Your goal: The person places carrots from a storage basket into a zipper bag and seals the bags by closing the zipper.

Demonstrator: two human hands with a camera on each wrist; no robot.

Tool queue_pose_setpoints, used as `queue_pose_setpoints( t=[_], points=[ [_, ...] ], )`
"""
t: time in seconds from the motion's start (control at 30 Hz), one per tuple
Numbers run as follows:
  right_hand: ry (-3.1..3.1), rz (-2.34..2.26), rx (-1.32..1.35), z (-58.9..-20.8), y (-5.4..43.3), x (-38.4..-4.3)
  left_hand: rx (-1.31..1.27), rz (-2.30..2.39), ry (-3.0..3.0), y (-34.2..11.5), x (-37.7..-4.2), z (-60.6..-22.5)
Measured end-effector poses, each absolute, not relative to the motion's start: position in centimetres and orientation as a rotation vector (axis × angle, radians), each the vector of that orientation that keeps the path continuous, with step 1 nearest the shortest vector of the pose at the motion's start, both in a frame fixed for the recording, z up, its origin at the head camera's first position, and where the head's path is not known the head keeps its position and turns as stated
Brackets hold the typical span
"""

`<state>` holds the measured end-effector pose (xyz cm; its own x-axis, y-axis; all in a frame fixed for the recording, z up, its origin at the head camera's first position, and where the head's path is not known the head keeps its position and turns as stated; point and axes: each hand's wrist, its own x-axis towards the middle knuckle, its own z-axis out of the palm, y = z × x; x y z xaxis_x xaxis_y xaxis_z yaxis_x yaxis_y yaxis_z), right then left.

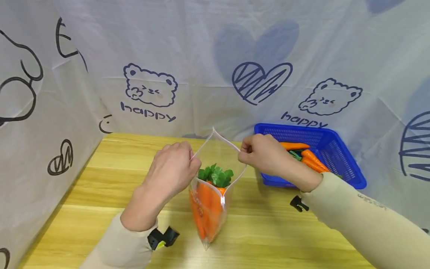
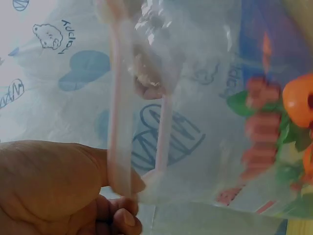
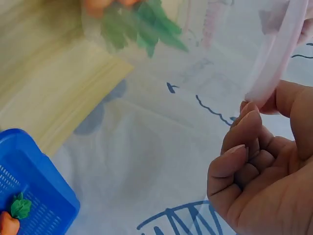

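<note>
Bright and even in the head view, dimmer at both wrists!
Soft shadows spread over the wooden table (image 1: 268, 235), pale sheen along its boards; left wrist now, hazy, white glints on the clear bag (image 2: 205, 117), red print (image 2: 261, 127) smearing; right wrist runs greyish, carrot leaves (image 3: 146, 29) blurred through the plastic.

L grip (image 1: 172, 166) & R grip (image 1: 263, 153) pinch zip bag (image 1: 223, 201) w/ carrots (image 1: 208, 203), blue bskt (image 1: 344, 160) at R.

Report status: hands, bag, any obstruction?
Left hand, right hand each pinching the rim of the open bag. Carrots inside. Nothing visibly in the way; basket off to the right.
</note>
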<state>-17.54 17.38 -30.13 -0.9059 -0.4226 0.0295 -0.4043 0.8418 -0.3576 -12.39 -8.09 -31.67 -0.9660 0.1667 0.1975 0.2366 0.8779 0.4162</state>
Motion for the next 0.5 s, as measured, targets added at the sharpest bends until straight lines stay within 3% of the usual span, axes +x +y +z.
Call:
queue_pose_setpoints(
  t=[0.3, 0.5],
  points=[
    [2.908, -0.841, -0.640, -31.1, 16.6, -18.0, -0.231, -0.558, -2.914, -10.4, -12.7, -30.9],
    [2.892, -0.939, -0.536, -31.5, 19.8, -18.8, -0.267, -0.487, -2.936, -11.1, -12.7, -30.7]
  ],
)
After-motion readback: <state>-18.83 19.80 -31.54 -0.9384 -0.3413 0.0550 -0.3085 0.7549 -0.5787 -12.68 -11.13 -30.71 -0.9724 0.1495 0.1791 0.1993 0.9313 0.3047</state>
